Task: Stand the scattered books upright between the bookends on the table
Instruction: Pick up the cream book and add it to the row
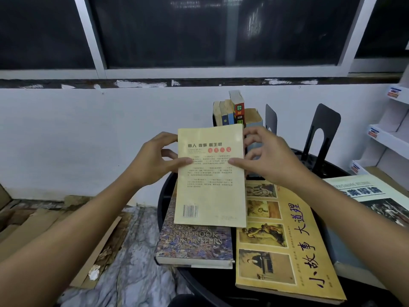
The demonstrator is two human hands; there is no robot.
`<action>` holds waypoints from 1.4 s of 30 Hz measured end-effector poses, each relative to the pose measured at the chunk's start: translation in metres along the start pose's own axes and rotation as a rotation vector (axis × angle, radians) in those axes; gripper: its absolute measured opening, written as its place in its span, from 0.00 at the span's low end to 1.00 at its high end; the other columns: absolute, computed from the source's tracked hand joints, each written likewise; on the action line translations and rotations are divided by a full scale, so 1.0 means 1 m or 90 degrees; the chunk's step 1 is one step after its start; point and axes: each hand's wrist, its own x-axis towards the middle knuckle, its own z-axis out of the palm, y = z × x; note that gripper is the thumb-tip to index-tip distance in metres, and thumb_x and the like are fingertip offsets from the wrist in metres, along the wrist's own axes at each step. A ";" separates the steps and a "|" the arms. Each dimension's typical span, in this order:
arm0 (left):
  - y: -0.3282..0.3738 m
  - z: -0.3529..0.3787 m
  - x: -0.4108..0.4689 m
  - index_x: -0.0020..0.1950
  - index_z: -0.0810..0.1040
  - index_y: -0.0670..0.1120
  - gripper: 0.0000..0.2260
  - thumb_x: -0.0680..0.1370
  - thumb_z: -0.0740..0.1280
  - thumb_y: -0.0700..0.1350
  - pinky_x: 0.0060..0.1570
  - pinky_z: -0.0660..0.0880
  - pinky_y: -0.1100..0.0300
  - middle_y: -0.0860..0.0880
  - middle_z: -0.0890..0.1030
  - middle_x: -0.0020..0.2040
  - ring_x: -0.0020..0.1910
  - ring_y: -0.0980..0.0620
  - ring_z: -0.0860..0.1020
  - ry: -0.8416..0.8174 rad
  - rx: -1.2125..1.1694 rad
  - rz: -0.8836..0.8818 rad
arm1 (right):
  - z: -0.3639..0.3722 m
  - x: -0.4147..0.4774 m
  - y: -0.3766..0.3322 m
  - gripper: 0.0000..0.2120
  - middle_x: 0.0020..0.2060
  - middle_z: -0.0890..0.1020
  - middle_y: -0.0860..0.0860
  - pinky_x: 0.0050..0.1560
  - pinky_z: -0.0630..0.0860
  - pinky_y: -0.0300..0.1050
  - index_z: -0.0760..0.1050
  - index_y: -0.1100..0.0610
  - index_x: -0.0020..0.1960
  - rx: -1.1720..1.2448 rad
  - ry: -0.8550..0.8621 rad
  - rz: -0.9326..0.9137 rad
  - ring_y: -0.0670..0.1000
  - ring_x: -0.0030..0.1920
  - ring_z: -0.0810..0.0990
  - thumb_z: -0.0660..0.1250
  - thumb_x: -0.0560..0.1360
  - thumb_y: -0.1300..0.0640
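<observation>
Partly done, judging by the row. Already standing just beyond the right hand (270,156): a few upright books (232,111), next to a black bookend (271,117) (second bookend (321,134) further right). Pinched by its side edges between left hand (155,160) and right hand: the pale yellow book (210,173), lifted, not yet in the row. Left lying flat below both hands on the worktop (164,196): a writers' handbook (194,247), a yellow picture book (283,240), and a white-covered book (371,196) to the right.

It looks like a small shop's back room: white shelves (390,140) with little price tags (373,133), flat brown cardboard (28,227) on the floor.
</observation>
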 end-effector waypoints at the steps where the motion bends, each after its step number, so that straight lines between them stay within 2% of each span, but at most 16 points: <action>1: 0.002 -0.001 0.001 0.69 0.78 0.50 0.26 0.72 0.78 0.48 0.44 0.85 0.52 0.56 0.77 0.64 0.46 0.50 0.85 0.008 0.001 0.008 | -0.002 -0.001 -0.004 0.32 0.52 0.80 0.45 0.46 0.84 0.56 0.68 0.51 0.66 -0.006 0.006 -0.015 0.48 0.40 0.87 0.81 0.68 0.54; 6: 0.015 0.000 0.006 0.69 0.78 0.52 0.25 0.73 0.77 0.46 0.45 0.83 0.60 0.57 0.77 0.63 0.46 0.53 0.84 0.023 0.003 0.029 | -0.011 -0.007 -0.024 0.36 0.52 0.78 0.46 0.46 0.84 0.52 0.63 0.47 0.69 -0.064 0.014 -0.072 0.47 0.39 0.85 0.81 0.69 0.55; 9: 0.022 0.002 0.009 0.69 0.77 0.53 0.24 0.74 0.77 0.47 0.49 0.83 0.58 0.58 0.76 0.63 0.46 0.54 0.83 0.022 0.008 0.031 | -0.014 -0.014 -0.033 0.40 0.51 0.79 0.44 0.45 0.84 0.47 0.59 0.43 0.72 -0.078 -0.004 -0.110 0.46 0.38 0.85 0.80 0.71 0.57; 14: 0.034 0.010 0.018 0.69 0.76 0.54 0.23 0.75 0.76 0.46 0.53 0.83 0.55 0.58 0.76 0.64 0.48 0.55 0.84 0.011 -0.006 0.034 | -0.022 -0.025 -0.043 0.36 0.49 0.77 0.36 0.43 0.83 0.45 0.62 0.44 0.72 -0.115 0.015 -0.138 0.47 0.40 0.85 0.78 0.72 0.58; 18: 0.045 0.023 0.026 0.67 0.76 0.54 0.21 0.76 0.75 0.46 0.52 0.82 0.62 0.56 0.77 0.65 0.51 0.58 0.84 -0.016 -0.035 0.049 | -0.034 -0.036 -0.050 0.35 0.50 0.76 0.36 0.36 0.78 0.34 0.63 0.43 0.72 -0.150 0.041 -0.157 0.43 0.37 0.83 0.78 0.72 0.58; 20: 0.051 0.033 0.030 0.67 0.76 0.53 0.21 0.76 0.75 0.46 0.52 0.81 0.64 0.56 0.78 0.65 0.53 0.59 0.84 -0.035 -0.042 0.059 | -0.042 -0.043 -0.052 0.34 0.49 0.74 0.35 0.35 0.76 0.30 0.64 0.43 0.71 -0.160 0.044 -0.158 0.38 0.38 0.81 0.77 0.73 0.58; 24: 0.061 0.054 0.038 0.68 0.76 0.53 0.21 0.76 0.75 0.46 0.58 0.81 0.58 0.55 0.78 0.65 0.61 0.58 0.80 -0.056 -0.055 0.077 | -0.060 -0.054 -0.050 0.34 0.48 0.76 0.38 0.39 0.81 0.37 0.65 0.43 0.71 -0.193 0.073 -0.143 0.39 0.38 0.82 0.78 0.72 0.58; 27: 0.067 0.067 0.043 0.72 0.74 0.54 0.25 0.76 0.75 0.47 0.63 0.78 0.58 0.56 0.77 0.66 0.66 0.60 0.76 -0.055 -0.015 0.109 | -0.073 -0.061 -0.048 0.34 0.47 0.77 0.41 0.37 0.77 0.34 0.66 0.43 0.70 -0.220 0.097 -0.128 0.38 0.37 0.82 0.78 0.71 0.57; 31: 0.073 0.084 0.052 0.78 0.68 0.50 0.31 0.77 0.74 0.47 0.66 0.73 0.62 0.53 0.73 0.74 0.71 0.58 0.71 -0.064 0.090 0.127 | -0.090 -0.069 -0.046 0.34 0.43 0.78 0.41 0.36 0.78 0.34 0.67 0.43 0.69 -0.246 0.129 -0.092 0.39 0.38 0.81 0.79 0.70 0.57; 33: 0.077 0.092 0.058 0.79 0.65 0.49 0.32 0.78 0.74 0.48 0.70 0.72 0.57 0.51 0.70 0.76 0.74 0.54 0.69 -0.071 0.151 0.140 | -0.098 -0.072 -0.046 0.33 0.43 0.78 0.41 0.35 0.79 0.35 0.68 0.43 0.68 -0.258 0.143 -0.081 0.40 0.36 0.81 0.80 0.69 0.56; 36: 0.084 0.104 0.068 0.81 0.62 0.49 0.34 0.79 0.72 0.49 0.74 0.68 0.51 0.50 0.66 0.79 0.76 0.50 0.67 -0.086 0.226 0.134 | -0.108 -0.073 -0.046 0.33 0.42 0.77 0.40 0.33 0.74 0.28 0.68 0.44 0.68 -0.281 0.157 -0.066 0.36 0.35 0.78 0.80 0.69 0.56; 39: 0.093 0.115 0.076 0.82 0.59 0.47 0.35 0.79 0.72 0.49 0.76 0.61 0.55 0.48 0.64 0.80 0.79 0.48 0.62 -0.105 0.271 0.131 | -0.114 -0.071 -0.045 0.32 0.39 0.77 0.40 0.35 0.72 0.26 0.69 0.46 0.68 -0.300 0.167 -0.062 0.31 0.36 0.77 0.80 0.69 0.57; 42: 0.101 0.126 0.082 0.82 0.57 0.45 0.35 0.79 0.71 0.47 0.72 0.59 0.60 0.47 0.64 0.80 0.79 0.48 0.62 -0.128 0.284 0.134 | -0.114 -0.065 -0.043 0.32 0.39 0.75 0.37 0.35 0.70 0.23 0.68 0.47 0.68 -0.315 0.171 -0.060 0.30 0.39 0.76 0.79 0.70 0.57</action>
